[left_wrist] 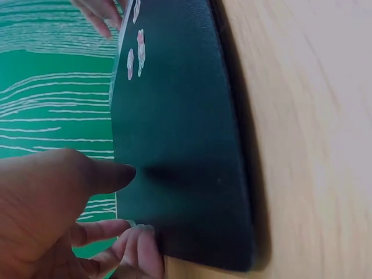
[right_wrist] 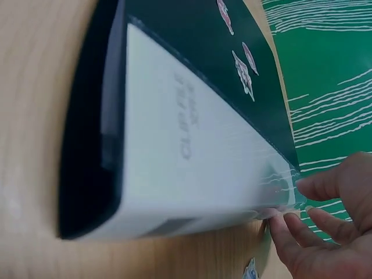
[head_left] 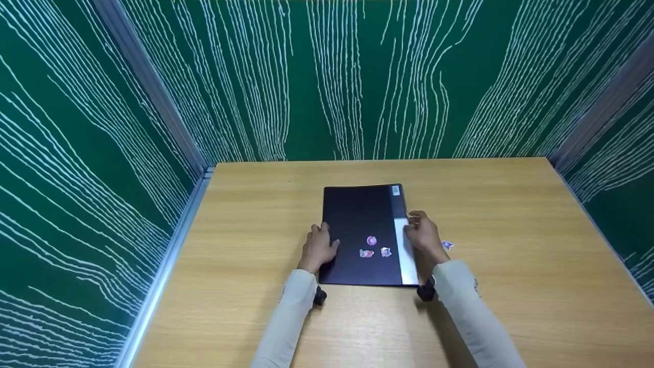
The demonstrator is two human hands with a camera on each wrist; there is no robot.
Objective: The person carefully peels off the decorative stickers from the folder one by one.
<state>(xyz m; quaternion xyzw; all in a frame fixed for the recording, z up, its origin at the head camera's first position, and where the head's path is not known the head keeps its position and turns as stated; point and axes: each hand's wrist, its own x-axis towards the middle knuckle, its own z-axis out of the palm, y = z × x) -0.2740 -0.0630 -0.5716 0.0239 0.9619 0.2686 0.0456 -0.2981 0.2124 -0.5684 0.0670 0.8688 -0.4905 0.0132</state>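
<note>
Black folder (head_left: 355, 214) is laid near the middle of the tabletop (head_left: 245, 214), short of the far edge. Its left side is gripped by the left hand (head_left: 317, 249); its spine is pinched by the right hand (head_left: 424, 235). Three stickers (head_left: 371, 240) on it could be shed by tilting, if unstuck (cannot be told). A loose sticker (head_left: 447, 245), nearer the tabletop's right edge, could be swept aside by the right forearm (head_left: 472, 312).

Wooden table (head_left: 245, 220), green white-streaked walls (head_left: 332, 82)
</note>
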